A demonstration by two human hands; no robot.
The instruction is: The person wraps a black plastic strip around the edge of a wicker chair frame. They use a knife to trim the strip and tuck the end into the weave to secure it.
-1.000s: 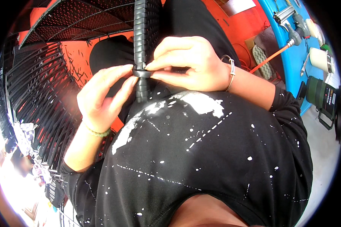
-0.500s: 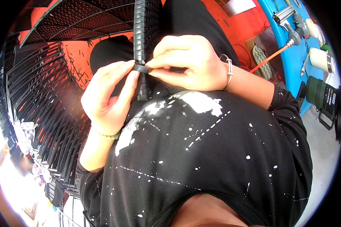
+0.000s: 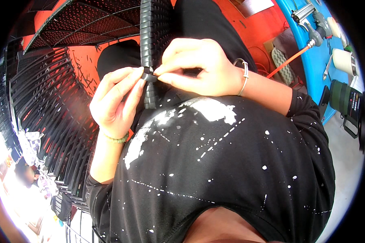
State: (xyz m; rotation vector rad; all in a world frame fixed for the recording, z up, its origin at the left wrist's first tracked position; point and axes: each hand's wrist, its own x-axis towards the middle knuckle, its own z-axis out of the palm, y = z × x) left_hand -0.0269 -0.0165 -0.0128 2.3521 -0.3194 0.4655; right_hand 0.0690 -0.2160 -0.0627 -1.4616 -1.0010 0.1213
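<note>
A black woven wicker piece with a strip-wrapped edge point(image 3: 147, 36) stands upright between my knees, its wrapped rim running toward my chest. Around that rim passes a flat black strip point(image 3: 150, 77), bent where my fingers meet. My left hand point(image 3: 115, 99), with a bead bracelet at the wrist, pinches the strip on the left side of the rim. On the other side my right hand point(image 3: 198, 67), below a metal bangle, pinches it between thumb and fingers. Fingertips cover part of the strip, so its ends cannot be followed.
Stacked black wicker frames point(image 3: 48, 105) stand close on my left. Black scraps lie on the red floor point(image 3: 83, 67). At right, a blue table point(image 3: 300, 44) carries an air tool point(image 3: 319, 30) with an orange hose point(image 3: 288, 61), a cream cup point(image 3: 342, 61) and a dark green container point(image 3: 342, 97).
The strip now sits tighter around the rim, its earlier broad loop flattened. My left hand has shifted slightly, and the wicker piece has tipped a little to the left.
</note>
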